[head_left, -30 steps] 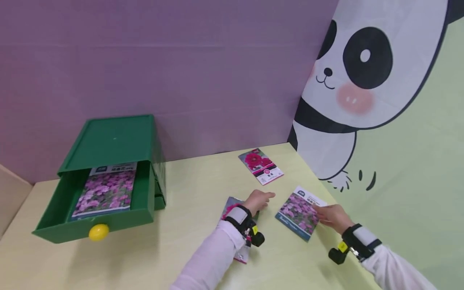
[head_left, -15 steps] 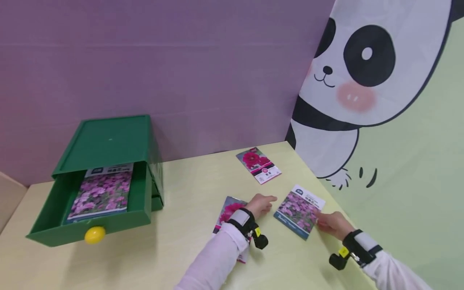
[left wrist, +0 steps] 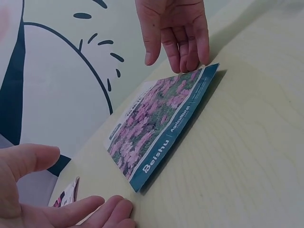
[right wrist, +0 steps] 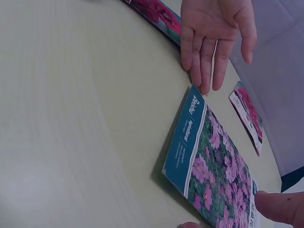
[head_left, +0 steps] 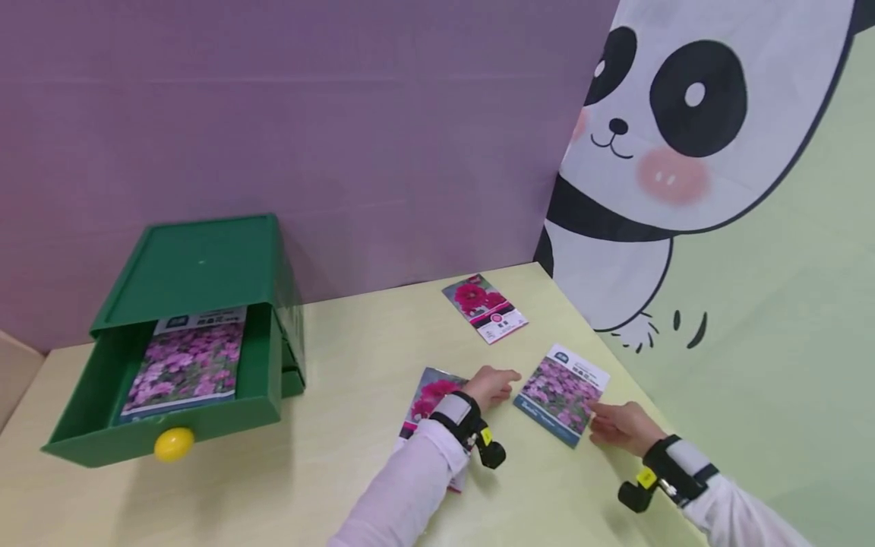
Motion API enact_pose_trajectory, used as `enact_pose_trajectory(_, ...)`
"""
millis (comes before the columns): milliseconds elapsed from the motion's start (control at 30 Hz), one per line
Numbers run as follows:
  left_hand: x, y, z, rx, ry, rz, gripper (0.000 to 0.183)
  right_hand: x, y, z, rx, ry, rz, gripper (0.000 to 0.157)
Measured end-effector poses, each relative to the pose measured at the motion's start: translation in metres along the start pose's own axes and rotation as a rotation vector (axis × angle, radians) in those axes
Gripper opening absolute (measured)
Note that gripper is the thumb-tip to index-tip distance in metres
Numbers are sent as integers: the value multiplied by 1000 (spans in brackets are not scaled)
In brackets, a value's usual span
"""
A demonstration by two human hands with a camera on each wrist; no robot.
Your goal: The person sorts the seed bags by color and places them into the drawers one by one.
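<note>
A seed packet with pink flowers and a blue-green bottom band [head_left: 562, 395] lies on the table between both hands. My left hand [head_left: 494, 386] reaches over a second, red-flowered packet [head_left: 428, 403] and partly hides it. Its fingers are extended, tips close to the pink packet's left corner; whether they touch it I cannot tell. On the other side, my right hand [head_left: 625, 427] has its fingertips at the packet's right edge. In the left wrist view, the right hand's thumb [left wrist: 150, 50] stands apart from the packet, its fingers fairly straight.
Another red-flowered packet [head_left: 485, 308] lies farther back, near the purple wall [head_left: 342, 152]. At left stands a green drawer unit [head_left: 198, 266], its top drawer [head_left: 263, 403] pulled out by a yellow knob [head_left: 174, 444]. Inside lies a pink-flowered packet [head_left: 187, 357]. A panda-printed wall borders the right.
My right hand has slid along the packet's right edge toward its near corner. My left hand has shifted slightly toward the packet. The head view has turned a little to the right.
</note>
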State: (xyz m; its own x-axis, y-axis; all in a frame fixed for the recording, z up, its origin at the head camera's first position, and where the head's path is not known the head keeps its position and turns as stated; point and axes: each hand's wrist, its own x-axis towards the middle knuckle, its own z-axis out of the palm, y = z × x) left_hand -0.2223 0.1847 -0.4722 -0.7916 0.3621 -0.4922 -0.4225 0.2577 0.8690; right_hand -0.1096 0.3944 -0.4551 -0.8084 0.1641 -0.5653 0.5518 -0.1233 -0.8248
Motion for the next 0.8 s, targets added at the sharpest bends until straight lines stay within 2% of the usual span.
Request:
enact_pose_trajectory(67, -10, 5, -2, 11, -1, -3, 46, 0, 1, 2, 0, -6, 10, 21)
enact_pose_trajectory(100, -10, 6, -2, 14, -4, 0, 47, 0, 2, 2, 3, -10, 14, 20)
enact_pose_trajectory(133, -3, 1, -2, 12, -15, 16, 50, 0, 2, 2, 8, -18, 18, 20)
enact_pose_trajectory(267, 2, -1, 1, -12, -33, 5, 52, -1, 3, 4, 27, -44, 35, 17)
enact_pose_trajectory(433, -14, 8, 6, -61, -19, -26, 40, -1, 1, 6, 44, -66, 44, 17)
enact_pose_trajectory(700, -17, 6, 8, -83, -2, -8, 32, -2, 2, 6, 92, -112, 31, 15)
enact_pose_trajectory(800, -12, 4, 10, -79, -1, 12, 24, -2, 2, 5, 84, -107, 27, 14)
